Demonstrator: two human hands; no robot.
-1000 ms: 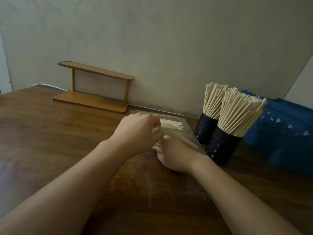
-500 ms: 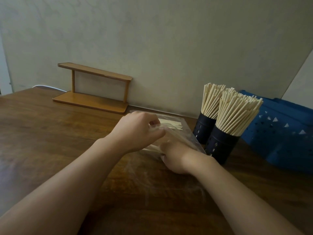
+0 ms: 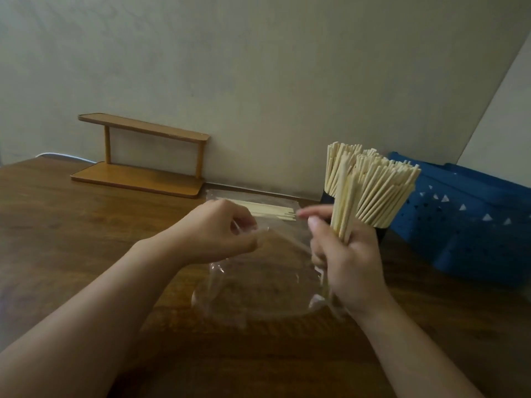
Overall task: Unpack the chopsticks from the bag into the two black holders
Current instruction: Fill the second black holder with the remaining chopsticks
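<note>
From where I stood, nothing readable showed anywhere. The blue basket (image 3: 459,225), just right of the black holders (image 3: 379,229), bore only small triangular cut-outs, no letters, numbers or brand marks.

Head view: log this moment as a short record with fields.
left hand: left hand pinches the clear bag
right hand: right hand grips a bundle of chopsticks, upright
still in bag: a few loose chopsticks lying flat
holders: two black holders, both packed with chopsticks
behind: wooden shelf, blue basket
</note>
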